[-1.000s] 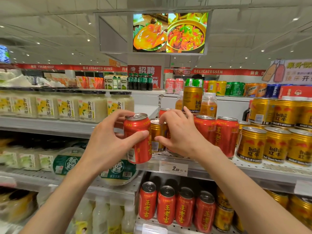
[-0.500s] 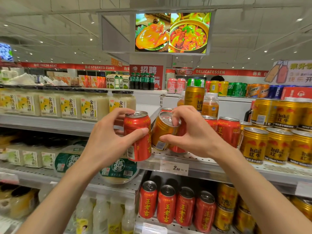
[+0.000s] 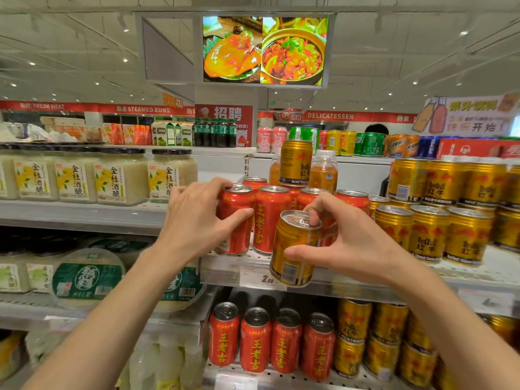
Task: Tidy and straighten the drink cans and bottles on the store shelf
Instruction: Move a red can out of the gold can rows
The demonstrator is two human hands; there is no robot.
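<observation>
A: What is hard to make out?
B: The shelf's (image 3: 242,264) price tag (image 3: 263,278) is partly behind the gold can (image 3: 292,249).
A: And the hands?
B: The right hand (image 3: 354,243) grips that tilted can, off the shelf edge. At its 9 o'clock, the left hand (image 3: 197,223) clasps a red can (image 3: 235,220) on the shelf.

Cans on the shelf, jars to the left

The held can (image 3: 292,249) hangs before the shelf (image 3: 478,273) edge; the Wanglaoji cans (image 3: 268,218) stand behind it, the Red Bull cans (image 3: 427,233) right, the jars (image 3: 121,175) far left.
</observation>
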